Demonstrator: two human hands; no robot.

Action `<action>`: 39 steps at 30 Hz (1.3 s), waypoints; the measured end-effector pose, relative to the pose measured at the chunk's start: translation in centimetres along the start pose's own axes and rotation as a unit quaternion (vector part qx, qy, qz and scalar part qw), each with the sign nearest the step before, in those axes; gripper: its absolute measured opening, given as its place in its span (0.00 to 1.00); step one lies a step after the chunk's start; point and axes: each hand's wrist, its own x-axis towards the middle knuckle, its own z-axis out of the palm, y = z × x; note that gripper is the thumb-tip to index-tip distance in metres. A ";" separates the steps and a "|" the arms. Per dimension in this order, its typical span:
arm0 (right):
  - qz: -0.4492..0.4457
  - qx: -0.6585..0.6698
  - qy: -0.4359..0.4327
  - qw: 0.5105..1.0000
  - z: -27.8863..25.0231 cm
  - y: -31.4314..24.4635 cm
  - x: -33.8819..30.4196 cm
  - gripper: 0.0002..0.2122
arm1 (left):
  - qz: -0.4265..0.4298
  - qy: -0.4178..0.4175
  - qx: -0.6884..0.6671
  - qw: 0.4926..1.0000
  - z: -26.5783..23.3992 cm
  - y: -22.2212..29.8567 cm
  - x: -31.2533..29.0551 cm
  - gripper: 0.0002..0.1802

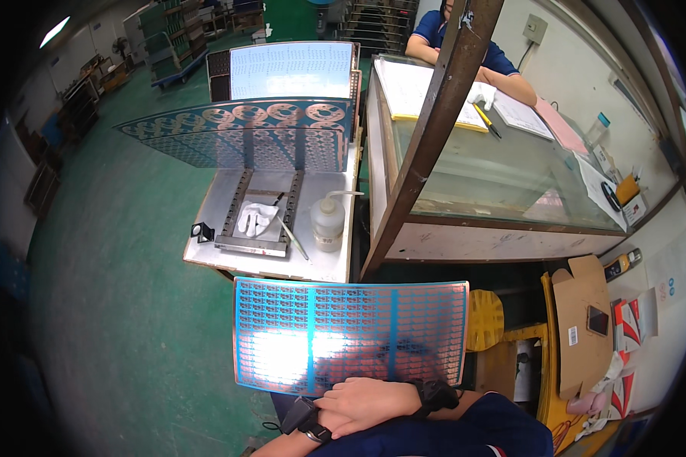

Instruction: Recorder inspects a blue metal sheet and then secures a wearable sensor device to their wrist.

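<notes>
Head view: a blue flexible circuit panel (pixel 351 335) is held upright at 6 o'clock, thin, light and bendable; support it by the bare edges. The left hand (pixel 366 404) curls closed at its lower edge; the right hand is hidden. The bench (pixel 206 255) stands at 11 o'clock.

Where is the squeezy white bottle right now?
In the head view, the white squeeze bottle stands upright on the small white table, at its right side, just right of the metal frame with the white glove.
</notes>
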 end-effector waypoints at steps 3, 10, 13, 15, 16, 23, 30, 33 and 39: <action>0.000 -0.018 -0.012 1.000 0.1 -0.3 0.2 0.32 | 0.001 0.001 0.002 1.000 -0.1 0.1 0.0 0.14; -0.019 -0.032 0.016 0.999 0.9 -0.1 0.3 0.30 | 0.005 0.009 0.010 1.000 -0.2 0.1 -0.2 0.14; -0.013 -0.042 0.008 0.999 0.8 -0.3 0.5 0.29 | 0.007 0.011 0.012 1.000 -0.3 0.1 -0.1 0.13; -0.008 -0.046 0.004 0.999 0.9 -0.2 0.6 0.29 | 0.008 0.013 0.014 1.000 -0.3 -0.1 0.0 0.13; -0.009 -0.047 0.010 0.999 1.0 -0.2 0.6 0.29 | 0.009 0.015 0.015 1.000 -0.3 -0.1 0.0 0.13; -0.011 -0.065 0.023 0.998 1.5 -0.3 0.4 0.28 | 0.009 0.027 0.023 0.999 -0.1 0.0 -0.1 0.12; -0.022 -0.096 0.085 0.992 1.9 0.0 0.2 0.28 | 0.008 0.070 0.038 0.997 -0.1 0.2 -1.0 0.12; -0.017 -0.115 0.141 0.983 -0.3 -0.9 0.1 0.29 | 0.027 0.111 0.063 0.991 -0.8 -0.7 -0.8 0.12; 0.000 -0.079 0.213 0.974 -2.7 -0.8 -0.3 0.27 | 0.056 0.159 0.092 0.981 -2.2 -2.4 0.0 0.11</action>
